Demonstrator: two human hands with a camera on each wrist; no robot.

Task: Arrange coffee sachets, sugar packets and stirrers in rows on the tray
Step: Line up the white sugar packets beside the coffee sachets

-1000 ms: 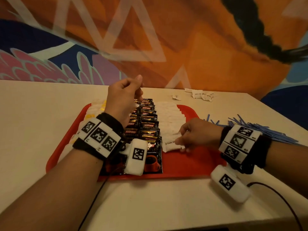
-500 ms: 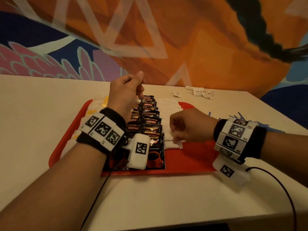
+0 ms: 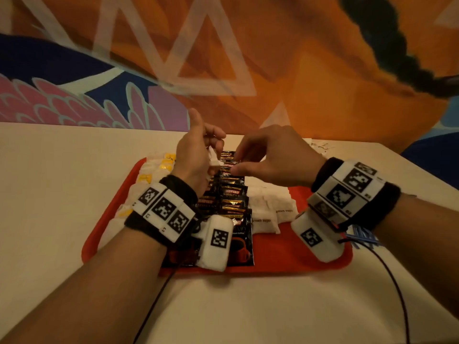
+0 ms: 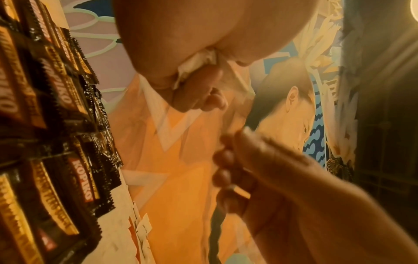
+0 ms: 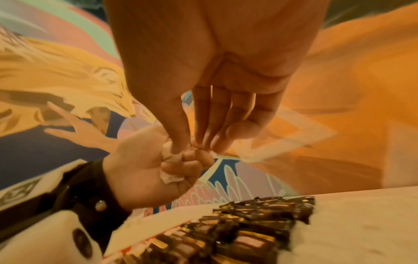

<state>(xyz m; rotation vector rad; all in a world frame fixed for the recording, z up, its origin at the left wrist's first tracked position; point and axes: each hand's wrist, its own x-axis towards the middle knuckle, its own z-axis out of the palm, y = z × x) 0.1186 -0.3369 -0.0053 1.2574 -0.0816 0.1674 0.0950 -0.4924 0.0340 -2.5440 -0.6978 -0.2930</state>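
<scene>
A red tray (image 3: 273, 254) holds three rows: white-and-yellow sugar packets (image 3: 159, 170) on the left, black coffee sachets (image 3: 233, 194) in the middle, white brown-sugar packets (image 3: 268, 207) on the right. My left hand (image 3: 213, 145) is raised over the far end of the coffee row and grips a small bunch of white packets (image 4: 196, 60) in its curled fingers. My right hand (image 3: 236, 162) is up beside it, thumb and nearly straight fingers pointing at that bunch (image 5: 169, 176). I cannot tell whether they touch. Blue stirrers (image 3: 365, 238) lie on the table right of the tray.
Torn white paper scraps (image 3: 320, 146) lie at the table's back right, near the painted wall. A dark cable (image 3: 397, 281) runs from my right wrist across the near table. The tray's near right corner is bare red.
My right hand left the nearest brown-sugar packet on the tray and rose up and left to my left hand. The left hand stayed raised with its packets.
</scene>
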